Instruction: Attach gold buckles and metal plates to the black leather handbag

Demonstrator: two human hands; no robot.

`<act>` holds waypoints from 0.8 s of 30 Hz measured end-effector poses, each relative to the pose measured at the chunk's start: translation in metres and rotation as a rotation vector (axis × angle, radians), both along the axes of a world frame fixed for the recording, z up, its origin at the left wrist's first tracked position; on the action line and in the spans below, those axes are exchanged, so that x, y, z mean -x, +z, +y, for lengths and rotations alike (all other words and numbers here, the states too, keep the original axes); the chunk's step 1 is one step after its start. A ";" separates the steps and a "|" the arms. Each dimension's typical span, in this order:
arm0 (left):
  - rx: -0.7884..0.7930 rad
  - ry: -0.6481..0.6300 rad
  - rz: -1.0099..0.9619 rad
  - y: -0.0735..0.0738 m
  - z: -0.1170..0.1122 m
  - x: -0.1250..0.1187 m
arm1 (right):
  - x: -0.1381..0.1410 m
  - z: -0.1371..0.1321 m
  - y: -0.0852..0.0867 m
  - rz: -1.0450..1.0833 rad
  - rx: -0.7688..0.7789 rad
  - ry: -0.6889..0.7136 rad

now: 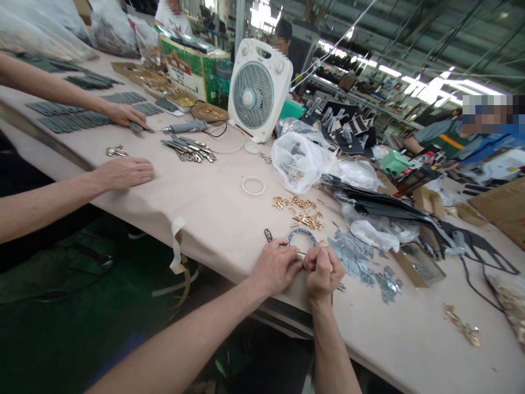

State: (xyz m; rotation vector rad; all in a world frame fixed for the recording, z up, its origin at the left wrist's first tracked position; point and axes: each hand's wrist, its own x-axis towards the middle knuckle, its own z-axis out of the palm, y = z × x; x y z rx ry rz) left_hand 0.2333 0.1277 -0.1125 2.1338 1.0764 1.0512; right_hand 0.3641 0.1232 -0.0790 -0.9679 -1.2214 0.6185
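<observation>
our two hands, left (279, 267) and right (326, 272), together with bent fingers around one small metal piece (303, 264) at the near table (221, 230) edge, its long axis hidden, clamped or not we cannot tell, one smooth blue-grey ring (290, 237) at twelve o'clock, one dark metal clasp (268, 235) at ten, lying eleven-to-five, flat grey plates (355, 253) at three

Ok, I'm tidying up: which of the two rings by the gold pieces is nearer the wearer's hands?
The grey-blue ring, just beyond the left hand and right hand; the cream ring lies farther off, left of the gold pieces.
</observation>
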 end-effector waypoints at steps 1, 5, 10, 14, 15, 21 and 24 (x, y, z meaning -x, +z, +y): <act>-0.001 -0.007 -0.002 0.000 0.001 0.001 | 0.000 0.001 0.002 0.025 -0.012 0.007; -0.013 -0.051 0.003 -0.003 0.001 0.003 | -0.007 0.008 0.020 0.211 -0.058 0.023; -0.008 -0.034 0.040 -0.008 0.001 0.003 | -0.012 0.012 0.028 0.222 -0.026 0.098; -0.011 -0.030 0.046 -0.012 0.002 0.000 | -0.008 0.010 0.016 0.201 0.059 0.129; -0.012 -0.029 0.048 -0.012 0.003 0.000 | -0.007 0.008 0.015 0.194 0.067 0.127; 0.008 -0.009 0.064 -0.013 0.003 -0.001 | -0.006 0.003 0.025 0.145 -0.057 0.105; 0.007 -0.009 0.067 -0.013 0.002 -0.001 | -0.007 0.002 0.018 0.095 -0.032 0.095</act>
